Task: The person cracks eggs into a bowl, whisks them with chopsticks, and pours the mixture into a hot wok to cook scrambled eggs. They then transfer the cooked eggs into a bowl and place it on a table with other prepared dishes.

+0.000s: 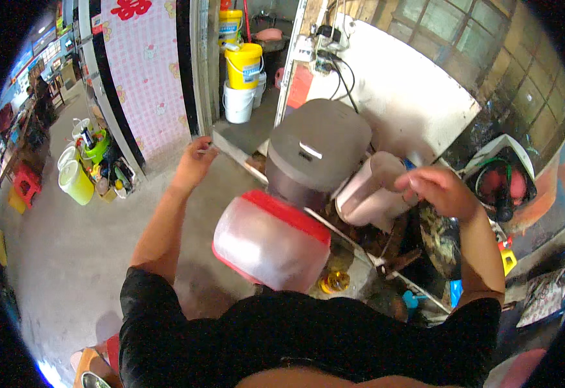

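Observation:
My left hand (195, 163) is raised at the left, its fingers pinched together. A thin pale sliver shows at its fingertips, too small to name. At the right, my right hand (443, 191) hangs with loosely bent fingers apart and nothing visible in them. Close beside it stands a pale pinkish tall container (366, 191), like a pitcher. Between my hands sits a grey appliance (318, 145) with a rounded lid, resembling a rice cooker; its lid is down. In front of my body is a translucent box (272, 242) with red edges.
Yellow and white buckets (242, 74) are stacked beyond the doorway. A white panel (405, 84) with sockets and black cables stands behind the appliance. Green tubs (75, 181) and a red stool (26, 183) are at the left. A yellow bottle (334, 282) lies low by the box.

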`<state>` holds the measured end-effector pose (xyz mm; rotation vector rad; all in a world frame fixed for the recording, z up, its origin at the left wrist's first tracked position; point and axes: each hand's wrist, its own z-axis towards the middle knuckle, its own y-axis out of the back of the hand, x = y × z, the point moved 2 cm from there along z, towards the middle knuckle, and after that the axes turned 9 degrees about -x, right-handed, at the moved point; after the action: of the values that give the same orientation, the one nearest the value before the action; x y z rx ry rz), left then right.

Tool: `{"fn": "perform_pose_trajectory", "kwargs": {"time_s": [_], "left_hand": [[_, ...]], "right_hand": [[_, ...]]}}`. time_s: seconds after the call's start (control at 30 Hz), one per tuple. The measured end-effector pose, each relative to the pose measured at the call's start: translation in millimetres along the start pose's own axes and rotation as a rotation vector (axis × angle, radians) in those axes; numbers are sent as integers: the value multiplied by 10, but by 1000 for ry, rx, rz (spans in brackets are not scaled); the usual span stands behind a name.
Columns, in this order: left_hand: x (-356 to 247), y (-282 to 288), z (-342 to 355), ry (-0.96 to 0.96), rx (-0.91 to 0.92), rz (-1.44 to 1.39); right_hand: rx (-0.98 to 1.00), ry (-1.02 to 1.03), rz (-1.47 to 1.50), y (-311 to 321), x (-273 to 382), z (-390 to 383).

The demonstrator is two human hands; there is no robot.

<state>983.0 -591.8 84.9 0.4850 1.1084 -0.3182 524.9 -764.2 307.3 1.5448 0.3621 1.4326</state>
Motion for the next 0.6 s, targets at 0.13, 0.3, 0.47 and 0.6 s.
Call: {"fn": "perform_pose_trajectory", "kwargs": {"time_s": [0.13,0.3,0.47,0.6], "left_hand": [[-318,-634,759,-88,117,134],[-481,-1652,1780,-119,239,88],[-429,-2651,2525,-180,300,-11],[-377,-3184,2876,-147,316,-141]], "right_hand": [[-224,-178,18,159,-277,1012],[-365,-300,201,217,-521,2039],[-428,-224,126,83,-789,2985],[-544,-321,-46,-92,-1111,3786]]}}
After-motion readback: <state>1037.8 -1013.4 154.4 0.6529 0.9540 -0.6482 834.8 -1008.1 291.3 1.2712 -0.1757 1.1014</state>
